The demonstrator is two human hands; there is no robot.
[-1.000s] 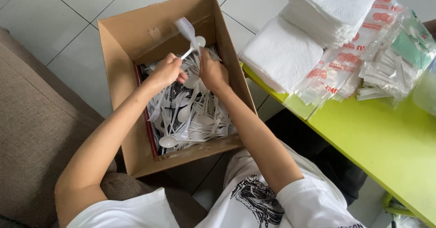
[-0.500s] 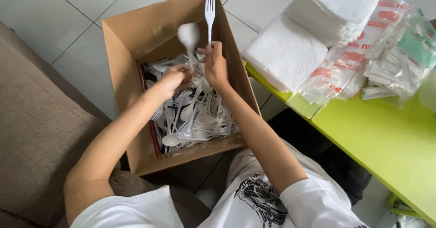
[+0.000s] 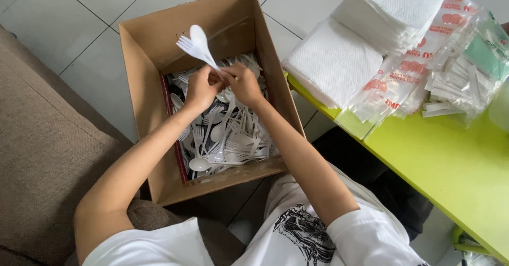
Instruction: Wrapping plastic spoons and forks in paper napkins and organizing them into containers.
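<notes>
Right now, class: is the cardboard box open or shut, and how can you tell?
Open. The cardboard box has no lid over it, and loose white plastic cutlery shows inside.

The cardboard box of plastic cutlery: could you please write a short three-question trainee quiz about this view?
1. True or false: the white fork and spoon are held together above the cardboard box.
2. What lies on the green table? A) metal pans B) stacked white napkins and clear bags C) glass bottles
3. Which hands meet at the handles of that pair?

Key:
1. True.
2. B.
3. Both: the left hand and the right hand meet at the handle ends, over the loose white cutlery in the box.
</notes>
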